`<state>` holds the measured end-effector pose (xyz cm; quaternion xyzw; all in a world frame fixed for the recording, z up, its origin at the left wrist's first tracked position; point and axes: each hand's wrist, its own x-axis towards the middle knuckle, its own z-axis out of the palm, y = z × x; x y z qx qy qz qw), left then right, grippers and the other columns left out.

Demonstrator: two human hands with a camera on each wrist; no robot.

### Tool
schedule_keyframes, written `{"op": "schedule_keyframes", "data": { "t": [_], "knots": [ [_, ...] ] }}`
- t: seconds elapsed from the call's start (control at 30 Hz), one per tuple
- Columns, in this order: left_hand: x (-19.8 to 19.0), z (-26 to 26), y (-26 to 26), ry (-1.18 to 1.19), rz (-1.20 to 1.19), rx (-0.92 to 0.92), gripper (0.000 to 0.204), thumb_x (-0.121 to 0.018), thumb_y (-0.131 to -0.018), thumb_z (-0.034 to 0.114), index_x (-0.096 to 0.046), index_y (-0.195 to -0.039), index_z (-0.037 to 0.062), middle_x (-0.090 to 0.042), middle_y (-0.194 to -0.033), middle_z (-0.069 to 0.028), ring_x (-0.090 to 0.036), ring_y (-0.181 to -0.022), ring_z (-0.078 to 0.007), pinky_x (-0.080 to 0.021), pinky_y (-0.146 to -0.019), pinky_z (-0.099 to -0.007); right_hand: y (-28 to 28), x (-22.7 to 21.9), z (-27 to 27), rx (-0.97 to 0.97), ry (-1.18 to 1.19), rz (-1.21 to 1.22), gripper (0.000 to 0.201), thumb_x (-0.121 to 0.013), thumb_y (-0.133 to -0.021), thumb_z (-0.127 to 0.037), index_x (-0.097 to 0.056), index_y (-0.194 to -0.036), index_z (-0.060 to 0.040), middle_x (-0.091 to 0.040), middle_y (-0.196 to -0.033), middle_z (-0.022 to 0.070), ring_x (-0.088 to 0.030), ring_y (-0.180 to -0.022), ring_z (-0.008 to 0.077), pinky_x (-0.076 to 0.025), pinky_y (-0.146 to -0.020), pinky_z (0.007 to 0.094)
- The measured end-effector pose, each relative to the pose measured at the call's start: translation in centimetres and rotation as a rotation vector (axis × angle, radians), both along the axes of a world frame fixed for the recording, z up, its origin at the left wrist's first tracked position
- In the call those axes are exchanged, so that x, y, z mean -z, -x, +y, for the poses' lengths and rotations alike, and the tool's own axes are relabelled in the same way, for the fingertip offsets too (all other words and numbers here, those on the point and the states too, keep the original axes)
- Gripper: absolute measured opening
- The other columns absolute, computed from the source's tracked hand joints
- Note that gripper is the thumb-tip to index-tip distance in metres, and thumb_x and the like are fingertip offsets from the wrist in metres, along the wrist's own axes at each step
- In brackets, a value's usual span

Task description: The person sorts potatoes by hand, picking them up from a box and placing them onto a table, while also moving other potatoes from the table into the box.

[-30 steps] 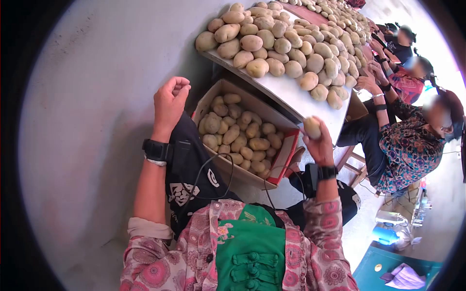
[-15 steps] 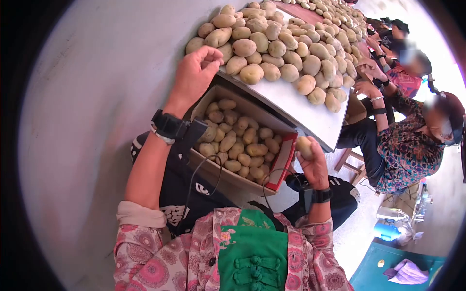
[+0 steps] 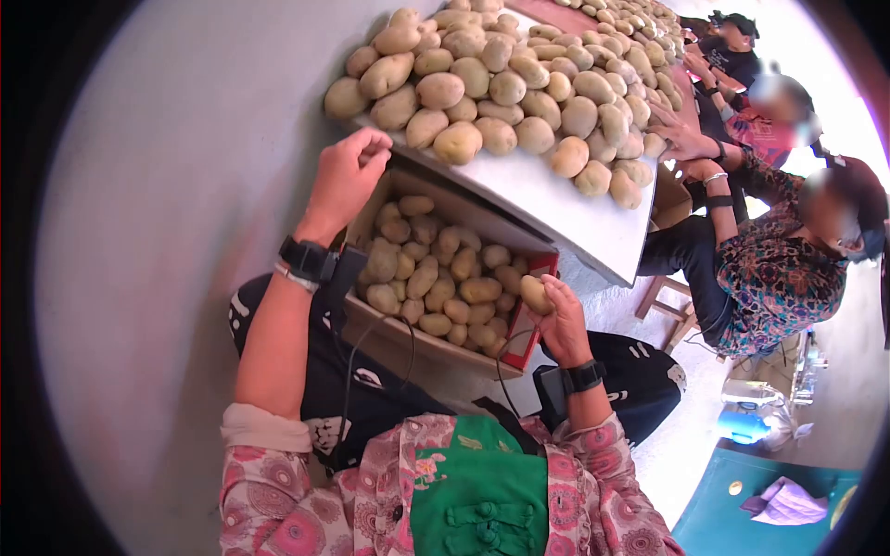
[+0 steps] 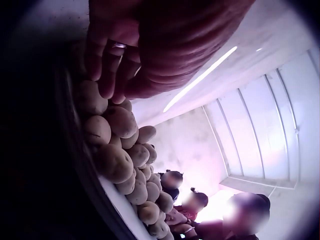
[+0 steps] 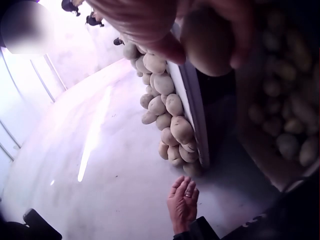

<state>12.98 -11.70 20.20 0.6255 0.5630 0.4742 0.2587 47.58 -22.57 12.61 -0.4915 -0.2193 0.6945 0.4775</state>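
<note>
In the head view my right hand (image 3: 564, 320) grips a single potato (image 3: 535, 295) over the right end of a cardboard box (image 3: 436, 338). The right wrist view shows that same potato (image 5: 207, 42) between thumb and fingers. Several potatoes (image 3: 422, 278) lie inside the box. My left hand (image 3: 348, 181) hangs with loosely bent fingers by the near left corner of the table (image 3: 575, 227), holding nothing. A big heap of potatoes (image 3: 505, 88) covers much of the tabletop. From the left wrist, the fingers (image 4: 107, 75) overlap the nearest potatoes of the heap.
The box stands low, just below the table's edge, in front of my knees. A person in a patterned top (image 3: 779, 264) sits at the right side, with others farther along. A thin cable (image 3: 413, 347) loops near the box. A teal table (image 3: 714, 519) is at lower right.
My right hand has drawn the potato away from the table's right part, left and down to the box. The left hand rose toward the heap, then came back slightly left and down.
</note>
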Motion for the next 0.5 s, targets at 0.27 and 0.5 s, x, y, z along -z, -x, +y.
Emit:
{"op": "schedule_keyframes", "data": {
  "t": [0.27,0.5],
  "knots": [
    [-1.2,-0.1,-1.0,-0.037,0.110,-0.046,0.011,-0.059,-0.083,0.004,-0.060,-0.093,-0.0014,-0.066,-0.080,-0.0121,-0.065,-0.071,-0.0179,-0.051,-0.065,-0.0290,-0.5,-0.1,0.5,0.080,-0.159,-0.312,0.026,-0.054,-0.091,-0.009,-0.054,-0.117,-0.0058,-0.055,-0.115,0.0024,-0.052,-0.106,0.0120,-0.045,-0.085,0.0297],
    [-1.8,0.9,-1.9,-0.052,-0.139,-0.070,0.010,-0.058,-0.087,0.008,-0.060,-0.092,-0.0008,-0.062,-0.074,-0.0029,-0.059,-0.067,-0.0093,-0.047,-0.062,-0.0242,0.0,-4.2,3.1,-0.092,-0.269,-0.411,0.027,-0.057,-0.089,-0.008,-0.056,-0.116,-0.0029,-0.059,-0.112,0.0048,-0.057,-0.103,0.0151,-0.048,-0.083,0.0269]
  ]
}}
